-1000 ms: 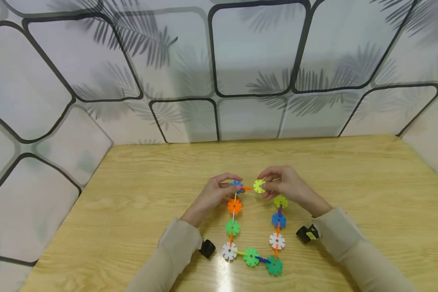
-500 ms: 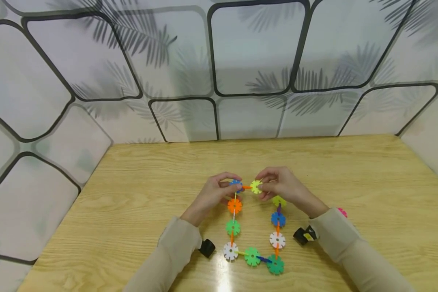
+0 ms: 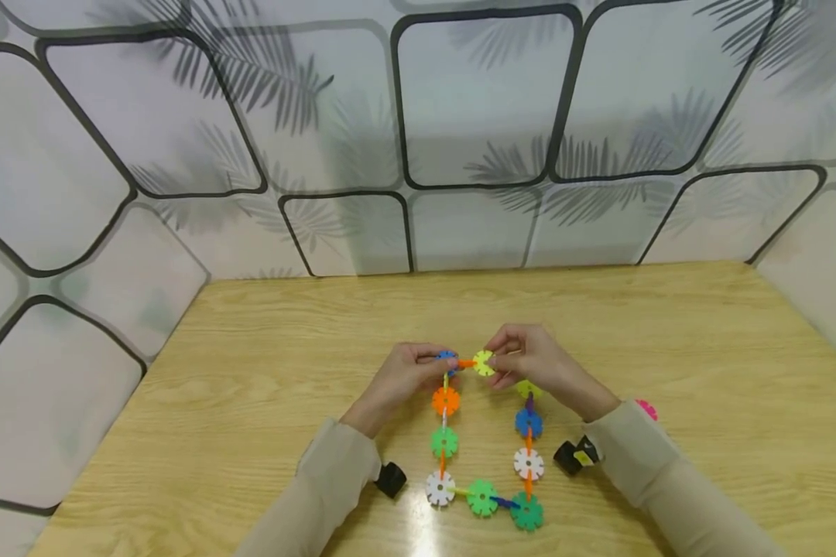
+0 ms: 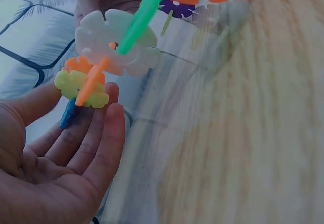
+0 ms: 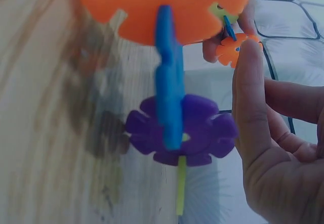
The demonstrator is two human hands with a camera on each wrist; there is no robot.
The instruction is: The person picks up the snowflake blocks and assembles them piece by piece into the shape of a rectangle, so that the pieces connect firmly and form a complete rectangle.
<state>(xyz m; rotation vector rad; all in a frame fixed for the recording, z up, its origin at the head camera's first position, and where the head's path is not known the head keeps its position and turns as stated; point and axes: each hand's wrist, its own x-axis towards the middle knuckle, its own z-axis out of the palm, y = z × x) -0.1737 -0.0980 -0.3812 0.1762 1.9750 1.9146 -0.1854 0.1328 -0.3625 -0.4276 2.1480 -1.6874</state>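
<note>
A chain of colourful notched plastic discs forms an almost closed frame on the table. At its far left corner my left hand pinches a blue disc between thumb and fingers. My right hand holds a yellow disc by its right side. Between them an edge-on orange disc reaches from the blue disc to the yellow one's left edge. Below the right hand, a yellow-green disc tops the right side, partly covered by the fingers. In the right wrist view a purple disc hangs near the right hand.
Lower in the frame are white, light green and dark green discs. A pink disc peeks out beyond the right sleeve. Black wrist devices sit at both cuffs. A patterned wall covering borders the table's back.
My right hand has moved left with the yellow disc, which now meets the orange disc's end. The left hand keeps hold of the blue disc, its fingers closer together.
</note>
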